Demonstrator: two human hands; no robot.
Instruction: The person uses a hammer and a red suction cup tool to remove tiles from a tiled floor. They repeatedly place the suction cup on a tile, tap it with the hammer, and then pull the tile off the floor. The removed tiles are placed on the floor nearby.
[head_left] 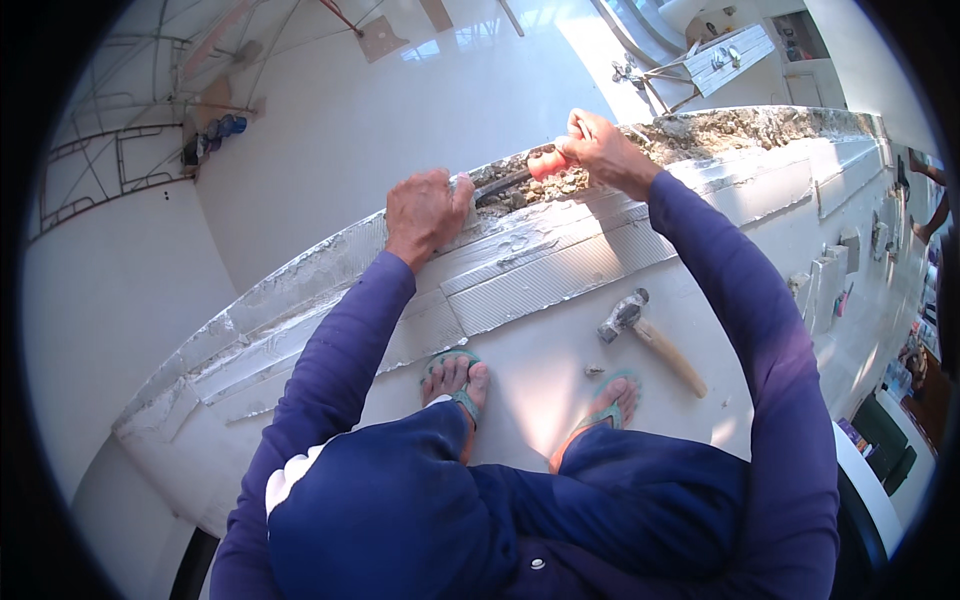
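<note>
My right hand [608, 152] is closed around the orange handle of a chisel-like tool [503, 186] with a long, dark, flat shaft. The shaft lies along a rough channel of broken mortar and rubble [570, 182] on top of a low ledge. At the shaft's other end my left hand [428, 212] is closed, its thumb beside the metal; the fingers hide the tip. Below, a hammer [652, 338] with a wooden handle and steel head lies on the pale surface near my right foot. A small stone chip [594, 370] sits between the foot and the hammer.
The curved ledge [560, 258] has ribbed, tile-like strips along its near side. Beyond it is a drop to a lower pale floor [330, 110] with metal scaffolding [125, 165] at the left. Blocks [828, 280] and another person's legs [930, 205] are at the right. A plank platform [730, 60] stands far off.
</note>
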